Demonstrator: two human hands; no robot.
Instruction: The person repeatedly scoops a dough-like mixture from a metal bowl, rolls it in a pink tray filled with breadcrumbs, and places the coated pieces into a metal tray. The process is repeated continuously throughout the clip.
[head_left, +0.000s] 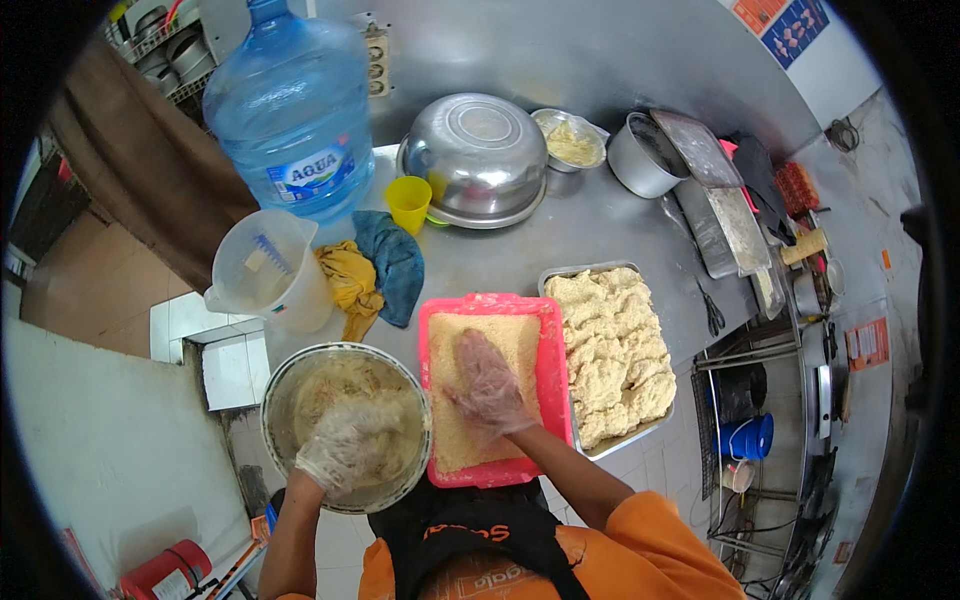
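My left hand (352, 446), in a clear plastic glove, reaches into a round bucket (271, 442) of pale, wet batter (330, 386). Its fingers are blurred and partly lost against the batter, so whether they hold anything is unclear. My right hand (487, 382), also gloved, lies flat on pale breadcrumbs (450, 442) in a pink plastic tub (555, 375), thumb apart from the fingers. Nothing shows in its grasp. Right beside the tub, a metal tray (615, 448) is filled with crumb-coated pieces (619, 352) packed close together.
Behind the bucket stand a clear measuring jug (262, 270), yellow and blue cloths (386, 262), a yellow cup (409, 202) and a large blue water bottle (292, 112). An upturned metal bowl (484, 157) sits farther back. Scissors (711, 309) lie near the table's right edge.
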